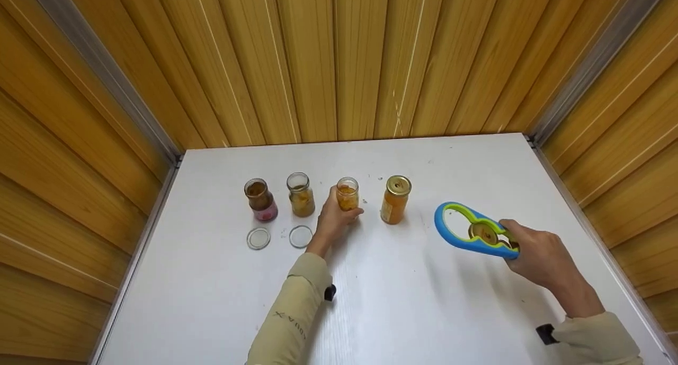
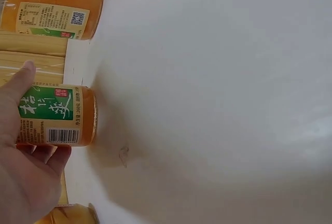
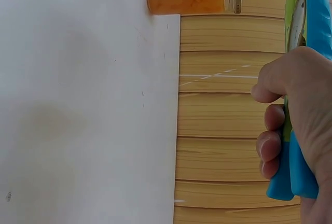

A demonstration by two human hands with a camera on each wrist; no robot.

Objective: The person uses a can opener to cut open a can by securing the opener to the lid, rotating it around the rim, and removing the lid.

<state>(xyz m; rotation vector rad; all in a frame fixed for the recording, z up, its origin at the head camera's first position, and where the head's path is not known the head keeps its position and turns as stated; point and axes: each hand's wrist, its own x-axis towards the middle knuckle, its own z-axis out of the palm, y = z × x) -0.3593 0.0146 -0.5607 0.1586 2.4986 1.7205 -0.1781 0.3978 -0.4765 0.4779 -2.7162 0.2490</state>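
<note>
My left hand (image 1: 333, 216) grips an uncapped glass jar (image 1: 347, 195) of orange fruit, fingers and thumb around its side. Its green and tan label (image 2: 49, 110) shows in the left wrist view, with the jar's base right at the white tabletop. My right hand (image 1: 545, 256) holds a blue and green jar opener (image 1: 479, 246) raised over the table's right side. A gold lid (image 1: 483, 233) sits inside the opener's green-edged opening. Right of the gripped jar stands a full jar (image 1: 394, 203) with its gold lid on, seen also in the right wrist view.
Left of my left hand stand two uncapped jars, one with yellowish contents (image 1: 302, 201) and a dark one with a pink label (image 1: 262, 203). Two loose lids, a left one (image 1: 258, 238) and a right one (image 1: 301, 237), lie before them. Wood-patterned walls (image 1: 360, 63) enclose the table.
</note>
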